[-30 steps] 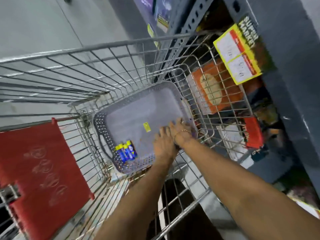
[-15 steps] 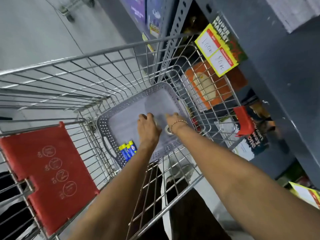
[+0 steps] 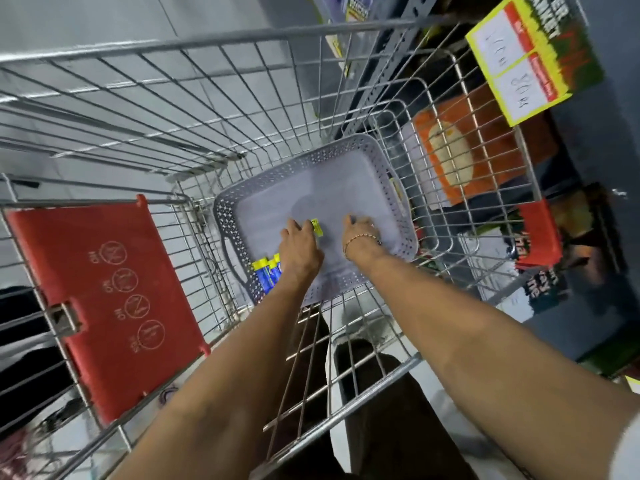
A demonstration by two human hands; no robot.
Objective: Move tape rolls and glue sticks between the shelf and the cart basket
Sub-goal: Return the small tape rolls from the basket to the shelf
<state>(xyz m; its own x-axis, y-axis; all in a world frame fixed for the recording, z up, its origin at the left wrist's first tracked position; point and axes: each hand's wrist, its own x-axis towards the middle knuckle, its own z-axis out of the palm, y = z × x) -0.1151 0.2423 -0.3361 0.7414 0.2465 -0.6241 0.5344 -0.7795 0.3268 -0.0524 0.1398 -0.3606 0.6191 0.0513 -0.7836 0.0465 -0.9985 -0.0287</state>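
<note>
A grey perforated plastic basket [image 3: 225,223] sits in the bottom of the wire shopping cart [image 3: 207,39]. Blue and yellow glue sticks [image 3: 266,275] lie in its near left corner, partly covered by my left wrist. My left hand [image 3: 299,247] is palm down on the basket floor, fingertips next to a small yellow sticker [image 3: 317,227]. My right hand [image 3: 360,237], with a bracelet on the wrist, rests a little to the right with its fingers curled down. Whatever lies under either palm is hidden. No tape roll shows clearly.
The cart's red seat flap [image 3: 104,299] folds down at the left. Beyond the cart's right side stands the dark shelf with a yellow price tag [image 3: 526,60], an orange package [image 3: 460,150] and red and black packs [image 3: 540,237]. Grey floor lies on the far side.
My hands were together at the basket's near right edge. They have moved toward its middle and spread apart, the left one drifting left beside the sticker.
</note>
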